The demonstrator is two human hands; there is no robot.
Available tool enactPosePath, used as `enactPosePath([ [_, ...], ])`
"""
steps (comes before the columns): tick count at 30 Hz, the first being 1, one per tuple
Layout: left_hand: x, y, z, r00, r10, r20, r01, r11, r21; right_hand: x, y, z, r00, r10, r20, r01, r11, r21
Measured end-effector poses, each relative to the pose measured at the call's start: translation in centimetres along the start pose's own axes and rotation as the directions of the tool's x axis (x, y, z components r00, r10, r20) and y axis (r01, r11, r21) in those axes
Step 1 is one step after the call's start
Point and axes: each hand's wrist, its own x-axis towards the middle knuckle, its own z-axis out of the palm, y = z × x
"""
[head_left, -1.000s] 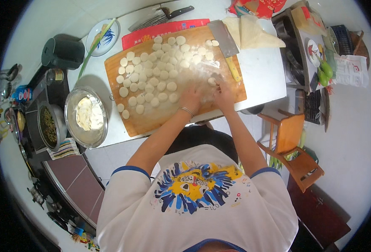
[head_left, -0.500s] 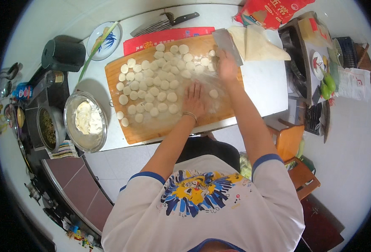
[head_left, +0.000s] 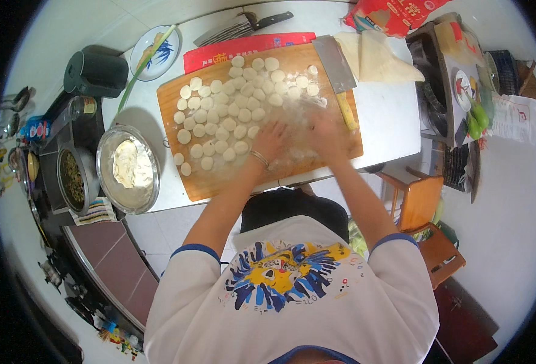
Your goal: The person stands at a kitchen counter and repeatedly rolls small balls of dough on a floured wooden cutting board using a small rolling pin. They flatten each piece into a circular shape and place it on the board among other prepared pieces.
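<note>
Many small, round, pale pieces of dough lie spread over a floured wooden board. My left hand rests low on the board, its fingers stretched out at the right edge of the dough pieces. Beside it, my right hand is over the floured right part of the board; motion smears its fingers, and whether anything is under them is hidden. A cleaver lies along the board's right side, its yellowish handle pointing toward me, apart from my right hand.
Left of the board stands a metal bowl holding a lump of dough. A pot of dark filling sits farther left. Behind the board are a red strip, a black-handled knife and a plate. A pale cloth lies right.
My right hand has left the cleaver's handle and come toward me. My left hand has shifted slightly left. The lone dough piece between my hands no longer shows.
</note>
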Motion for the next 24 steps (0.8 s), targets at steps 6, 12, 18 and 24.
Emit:
enactPosePath([
  [6, 2.6, -1.6, -3.5, 0.980, -0.114, -0.166, 0.104, 0.992, -0.073, -5.0, -3.1, 2.2, 0.979, 0.036, 0.202, -0.070, 0.984, 0.166],
  [12, -1.7, 0.3, -5.6, 0.954, -0.264, -0.143, 0.240, 0.956, -0.167, -5.1, -0.5, 3.7, 0.961, -0.186, 0.205, 0.154, 0.975, 0.160],
  [18, -5.1, 1.3, -7.2, 0.933, -0.332, -0.142, 0.294, 0.927, -0.234, -4.1, -0.7, 2.9, 0.933, -0.138, 0.333, 0.112, 0.989, 0.098],
  [24, -5.9, 1.7, -8.0, 0.932, -0.345, -0.113, 0.307, 0.915, -0.260, -3.9, 0.1, 3.8, 0.946, -0.195, 0.260, 0.195, 0.980, 0.023],
])
